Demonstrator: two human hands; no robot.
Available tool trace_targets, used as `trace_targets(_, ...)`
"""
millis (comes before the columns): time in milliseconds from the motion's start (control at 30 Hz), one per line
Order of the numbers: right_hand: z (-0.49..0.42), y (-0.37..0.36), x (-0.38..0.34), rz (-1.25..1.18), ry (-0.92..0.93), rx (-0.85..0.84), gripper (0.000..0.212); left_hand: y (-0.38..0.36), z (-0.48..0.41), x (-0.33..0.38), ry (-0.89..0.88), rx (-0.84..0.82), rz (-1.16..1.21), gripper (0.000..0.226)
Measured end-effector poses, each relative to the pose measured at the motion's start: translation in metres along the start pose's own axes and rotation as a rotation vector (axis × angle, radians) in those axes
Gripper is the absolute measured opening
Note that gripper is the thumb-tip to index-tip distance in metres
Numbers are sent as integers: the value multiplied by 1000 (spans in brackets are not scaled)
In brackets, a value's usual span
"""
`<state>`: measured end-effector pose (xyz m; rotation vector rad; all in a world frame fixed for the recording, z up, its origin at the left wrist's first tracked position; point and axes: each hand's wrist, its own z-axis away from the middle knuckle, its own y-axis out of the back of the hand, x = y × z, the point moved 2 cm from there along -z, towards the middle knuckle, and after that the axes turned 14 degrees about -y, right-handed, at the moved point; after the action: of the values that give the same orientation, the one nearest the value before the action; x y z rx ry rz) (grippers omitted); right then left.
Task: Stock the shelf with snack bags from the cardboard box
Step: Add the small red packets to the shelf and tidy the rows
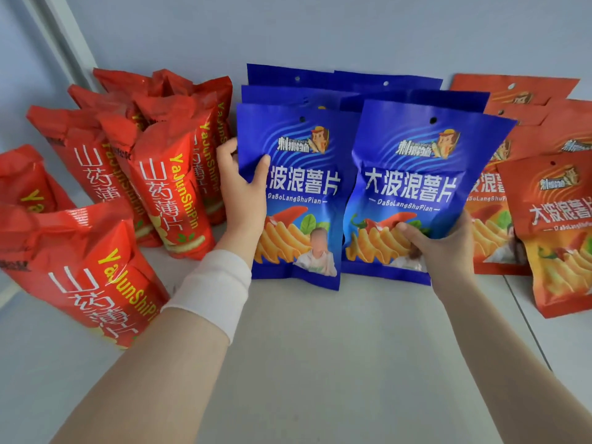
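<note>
Head view. Looks down on a white shelf (320, 347) with a pale wall (320, 33) at the back.

Grips the left blue bag (298, 193) by its left edge with the left hand (243, 190): thumb curled on the front, fingers tucked behind. Grips the right blue bag (413, 187) near its bottom right corner with the right hand (445, 248): thumb pressed on the front, fingers hidden behind. Holds both bags upright, side by side, in the middle of the shelf. Cannot tell if the bottoms touch the shelf. Wears a white wristband (211, 290) on the left wrist.

Edges and room:
- Lots of bare shelf in front of the two held bags, down to the arms.
- Tight on the left: left hand squeezed between the left blue bag and the red bags (173, 193), just beside them.
- Tight on the right: right blue bag's edge covers part of the orange bags (551, 219).
- Thin seam (528, 318) in the shelf on the right, running under the orange bags.
- Grey post (61, 36) at the back left.

Counts:
- Six blue bags: two held in front, four back blue bags (368, 88) standing behind, near the wall.
- About nine red bags, tall, leaning and crowded, so hard to count.
- At least five orange bags, some cut off at the right edge.
</note>
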<state>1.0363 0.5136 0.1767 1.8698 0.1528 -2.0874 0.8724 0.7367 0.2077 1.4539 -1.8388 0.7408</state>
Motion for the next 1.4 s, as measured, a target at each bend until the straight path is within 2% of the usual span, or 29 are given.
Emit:
trace_targets(100, -10, -8, 0, 13, 24, 0, 75, -10, -1, -11, 18, 44, 7, 40)
trace_targets(200, -13, -11, 10, 77, 10, -36, 76, -12, 6, -21, -4, 76, -50, 40)
trace_targets(267, -10, -12, 15, 126, 45, -3, 85, -12, 8, -25, -27, 102, -48, 39)
trace_targets(367, 2, -13, 20, 202, 233, 182, 101, -14, 12, -24, -66, 134, -81, 38)
trace_targets(467, 26, -25, 30, 406, 521, 337, 78, -15, 15, -22, -92, 151, -100, 38)
trace_targets(533, 42, -40, 38, 516, 585, 304, 78, -15, 15, -22, -102, 157, -105, 39)
trace_targets(600, 52, -55, 47, 610, 538, 239, 95, -16, 16, -21, -118, 163, -113, 39)
trace_targets(667, 53, -66, 54, 664, 480, 250, 103, -17, 17, -21, -130, 163, -121, 39)
trace_targets(900, 31, -89, 51, 709, 386, 361, 97, -19, 12, -18, -132, 123, -92, 46)
trace_targets(1033, 29, -91, 52, 692, 384, 355, 93, -13, 12, -14, -127, -67, -172, 84)
trace_targets(1133, 28, -91, 52, 670, 366, 344, 91, -4, 33, -10, -179, -92, -464, 105)
trace_targets(1233, 28, -92, 52, 669, 338, 343, 93, -9, 66, -10, -302, -150, -652, 93)
trace_targets(1300, 28, -92, 51, 675, 332, 319, 94, -15, 76, -19, -286, -207, -686, 85)
trace_targets(1400, 30, -82, 50, 707, 345, 189, 99, -19, 67, -29, -315, -250, -696, 77)
